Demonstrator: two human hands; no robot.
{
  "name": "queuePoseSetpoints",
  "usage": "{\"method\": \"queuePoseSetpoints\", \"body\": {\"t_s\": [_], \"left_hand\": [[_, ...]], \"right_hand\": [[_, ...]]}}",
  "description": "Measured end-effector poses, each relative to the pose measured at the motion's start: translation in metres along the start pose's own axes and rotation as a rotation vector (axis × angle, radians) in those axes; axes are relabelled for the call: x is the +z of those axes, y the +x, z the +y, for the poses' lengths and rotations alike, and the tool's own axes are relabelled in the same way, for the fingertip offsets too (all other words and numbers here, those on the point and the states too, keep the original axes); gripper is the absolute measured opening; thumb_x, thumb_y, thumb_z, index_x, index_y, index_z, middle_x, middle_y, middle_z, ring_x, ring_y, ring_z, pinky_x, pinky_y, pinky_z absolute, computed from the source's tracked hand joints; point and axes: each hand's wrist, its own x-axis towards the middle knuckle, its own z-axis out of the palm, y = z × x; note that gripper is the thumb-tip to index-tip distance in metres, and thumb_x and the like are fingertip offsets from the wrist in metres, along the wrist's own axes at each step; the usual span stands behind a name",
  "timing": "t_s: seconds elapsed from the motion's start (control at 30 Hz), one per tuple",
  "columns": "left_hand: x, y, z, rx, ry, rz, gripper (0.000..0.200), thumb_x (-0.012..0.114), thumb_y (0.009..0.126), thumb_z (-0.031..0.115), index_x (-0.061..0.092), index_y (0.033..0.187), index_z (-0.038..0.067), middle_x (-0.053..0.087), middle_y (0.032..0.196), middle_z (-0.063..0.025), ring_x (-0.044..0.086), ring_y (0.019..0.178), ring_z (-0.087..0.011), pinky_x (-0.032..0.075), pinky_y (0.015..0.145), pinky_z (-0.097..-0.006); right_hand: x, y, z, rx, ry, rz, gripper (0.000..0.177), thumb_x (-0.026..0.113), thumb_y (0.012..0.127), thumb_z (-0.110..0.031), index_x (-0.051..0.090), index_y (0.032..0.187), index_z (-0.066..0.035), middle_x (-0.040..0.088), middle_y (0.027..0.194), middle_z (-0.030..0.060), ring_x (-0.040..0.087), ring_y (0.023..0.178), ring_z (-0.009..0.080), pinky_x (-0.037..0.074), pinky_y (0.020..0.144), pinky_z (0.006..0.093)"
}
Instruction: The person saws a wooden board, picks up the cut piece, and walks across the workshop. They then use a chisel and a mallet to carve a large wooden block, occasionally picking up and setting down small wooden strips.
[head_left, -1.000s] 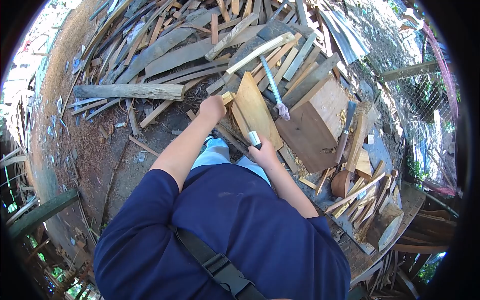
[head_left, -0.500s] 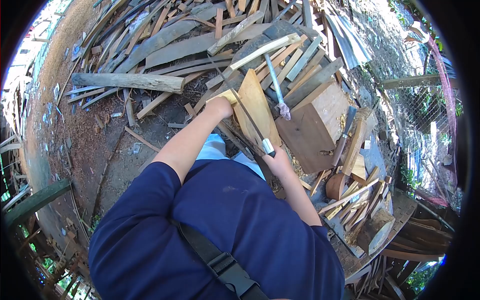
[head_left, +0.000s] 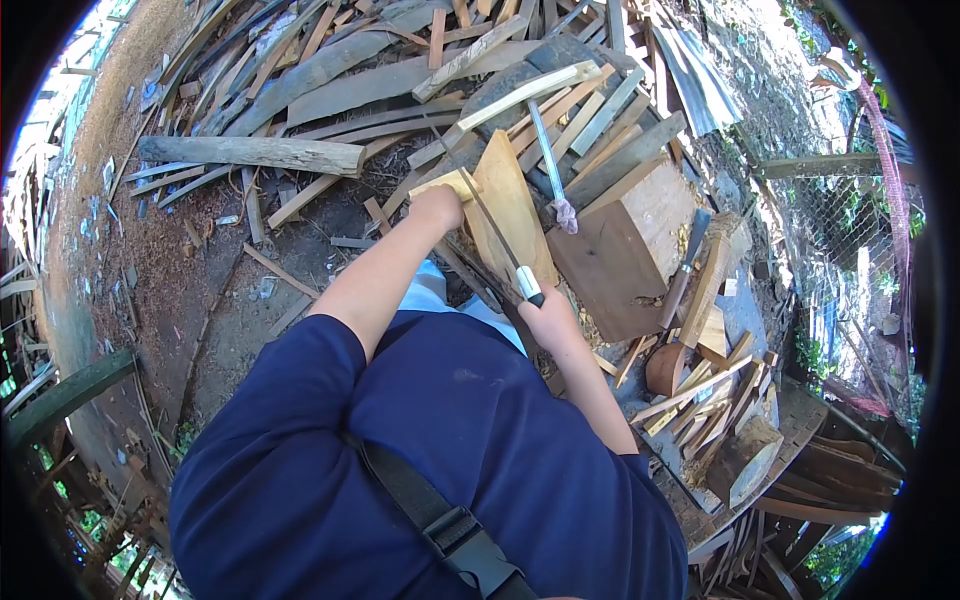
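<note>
My left hand (head_left: 438, 210) is closed on a short pale wood piece (head_left: 448, 184), fingers mostly hidden from above. That piece lies against the top of a broad yellowish board (head_left: 503, 205). My right hand (head_left: 552, 318) wraps the white, black-ended handle of a handsaw (head_left: 497, 235). Seen nearly edge-on, its long thin dark blade crosses the wood piece just right of my left hand and runs away over the board. Right of the board stands a large wooden block (head_left: 615, 270), with a blue-handled clamp-like metal rod (head_left: 548, 160), cloth at its end, beside it.
Scrap planks (head_left: 360, 90) are heaped at the far side, with a weathered beam (head_left: 255, 153) at left. On the right are a blue-handled chisel-like tool (head_left: 686, 270), a wooden mallet (head_left: 707, 285) and several thin offcuts (head_left: 710, 410). Wire mesh fencing (head_left: 850, 220) stands beyond.
My right hand and the handsaw have shifted slightly forward and left, the blade sliding along across the wood piece. My left hand keeps its hold in nearly the same place.
</note>
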Motion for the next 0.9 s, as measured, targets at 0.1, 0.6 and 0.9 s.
{"method": "queuePoseSetpoints", "body": {"t_s": [0.1,0.6,0.9], "left_hand": [[0.01,0.006,0.0,-0.082,-0.035,0.078,0.031,0.054,0.073,0.015,0.06,0.101,0.003,0.058,0.105,-0.0195,0.056,0.099,-0.0323,0.044,0.084,-0.0399],[-0.008,0.022,-0.012,0.16,0.192,-0.023,0.027,0.052,0.068,0.014,0.066,0.089,0.005,0.06,0.099,-0.0174,0.059,0.092,-0.0281,0.047,0.078,-0.036],[-0.024,0.02,-0.014,0.288,0.27,-0.064,0.024,0.048,0.066,0.014,0.065,0.077,0.002,0.062,0.088,-0.0191,0.061,0.082,-0.0305,0.048,0.073,-0.0377]], "right_hand": [[0.001,-0.003,0.0,0.03,-0.091,-0.013,0.039,0.053,0.066,-0.019,0.055,0.096,0.006,0.059,0.083,0.0269,0.057,0.08,0.0387,0.044,0.072,0.0402],[0.052,0.026,0.068,-0.308,0.323,0.24,0.039,0.06,0.069,-0.015,0.053,0.104,-0.001,0.059,0.085,0.0147,0.058,0.077,0.0211,0.044,0.069,0.0316],[0.011,0.076,0.028,-0.054,0.049,0.6,0.046,0.059,0.076,-0.031,0.049,0.107,0.0,0.059,0.092,0.021,0.057,0.085,0.034,0.044,0.074,0.0387]]}}
